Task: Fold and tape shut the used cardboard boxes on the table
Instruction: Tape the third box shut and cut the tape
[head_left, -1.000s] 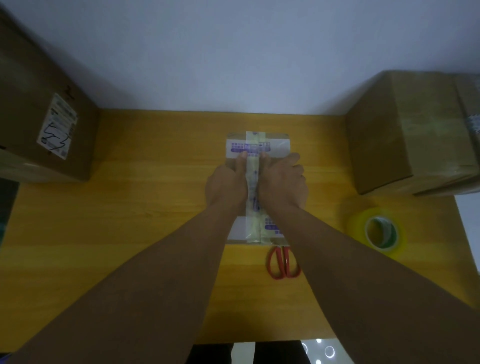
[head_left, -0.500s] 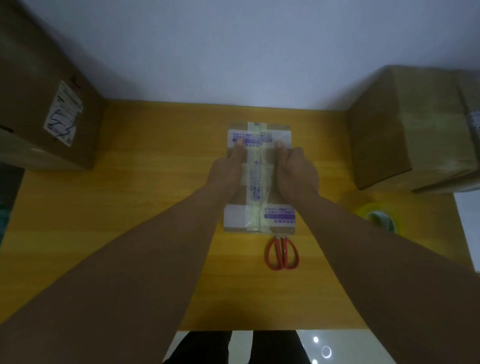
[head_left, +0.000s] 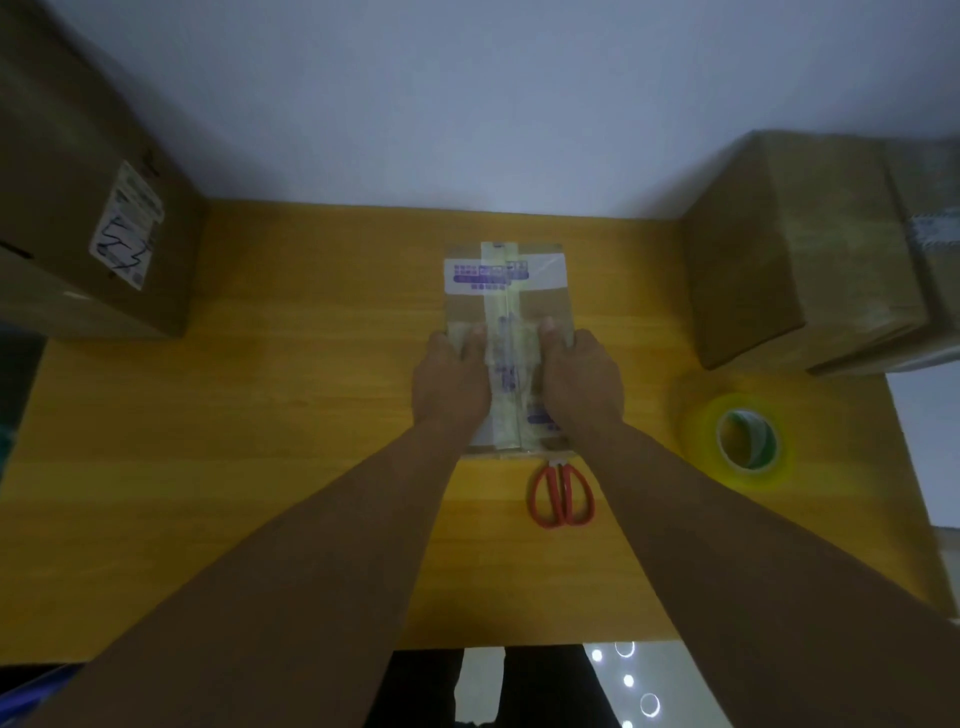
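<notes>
Yellow desk (head_left: 260, 415), centre: left hand (head_left: 451, 387) and right hand (head_left: 583, 387), flat either side of the tape strip (head_left: 500, 306), have slid back down the small box (head_left: 550, 309); its seal looks nearly done.

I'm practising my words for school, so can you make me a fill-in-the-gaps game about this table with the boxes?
The left hand and right hand press flat on the small taped cardboard ___.
The scissors have ___ handles.
The tape roll lies on the ___ side of the scissors.
Missing words: box; red; right.
</notes>
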